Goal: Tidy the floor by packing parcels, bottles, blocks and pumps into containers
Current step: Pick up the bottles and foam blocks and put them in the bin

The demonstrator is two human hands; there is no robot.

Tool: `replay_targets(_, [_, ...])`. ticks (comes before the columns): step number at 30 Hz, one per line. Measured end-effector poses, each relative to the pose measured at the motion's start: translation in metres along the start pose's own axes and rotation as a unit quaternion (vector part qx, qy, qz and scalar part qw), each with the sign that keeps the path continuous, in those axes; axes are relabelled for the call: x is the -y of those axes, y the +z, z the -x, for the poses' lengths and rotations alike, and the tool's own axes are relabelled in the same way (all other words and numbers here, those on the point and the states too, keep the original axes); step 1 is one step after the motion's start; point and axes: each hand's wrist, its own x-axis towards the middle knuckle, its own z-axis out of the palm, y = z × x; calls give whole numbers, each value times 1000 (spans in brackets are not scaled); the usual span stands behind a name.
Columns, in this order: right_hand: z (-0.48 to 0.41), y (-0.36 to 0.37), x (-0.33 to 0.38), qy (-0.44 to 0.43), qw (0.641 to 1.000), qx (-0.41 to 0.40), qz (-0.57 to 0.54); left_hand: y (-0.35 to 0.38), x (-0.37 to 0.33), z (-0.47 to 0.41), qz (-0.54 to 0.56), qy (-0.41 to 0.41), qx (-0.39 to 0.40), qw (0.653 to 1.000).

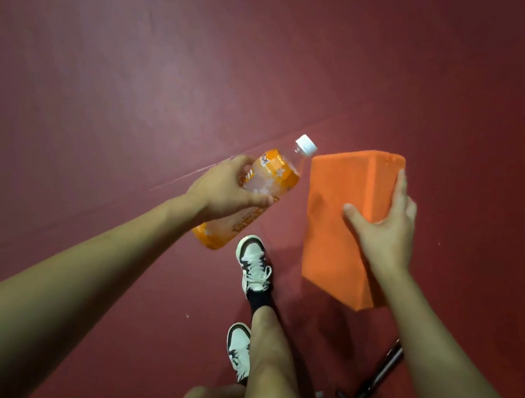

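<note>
My left hand [226, 189] grips a plastic bottle [275, 173] with an orange label and a white cap, held tilted above the floor with the cap pointing up and right. My right hand [385, 224] holds a large orange foam block [337, 218] off the floor, thumb on its front face and fingers wrapped over its right edge. A black hand pump [374, 382] lies on the floor at the lower right, beside my right forearm.
Dark red matted floor [136, 73] fills the view, with a seam line running diagonally behind the bottle. My legs and two black-and-white sneakers [253, 266] stand at bottom centre. No container is in view.
</note>
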Motion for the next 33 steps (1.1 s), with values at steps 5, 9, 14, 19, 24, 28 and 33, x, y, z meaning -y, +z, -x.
replay_targets(5, [18,-102,33,-4,999,-31,-30,-27,-94,39,13,25,9,1000])
replay_targets(9, [25,-163,39,6,999,-38,-38,-37,-150,55,26,42,40,998])
replay_targets(14, [14,-238,40,29,996,-69,-42,-40,-238,55,4,90,55,994])
replay_targets(19, [-11,-297,39,27,995,-86,-53,-26,-320,48,-15,129,69,989])
replay_targets(24, [-39,-344,40,20,993,-105,-58,-23,-390,32,-31,173,62,982])
replay_targets(28, [-66,-381,46,27,988,-142,-50,-32,-444,8,-47,210,76,973])
replay_targets(33, [-113,-421,63,40,979,-195,-33,-48,-515,-34,-71,278,103,952])
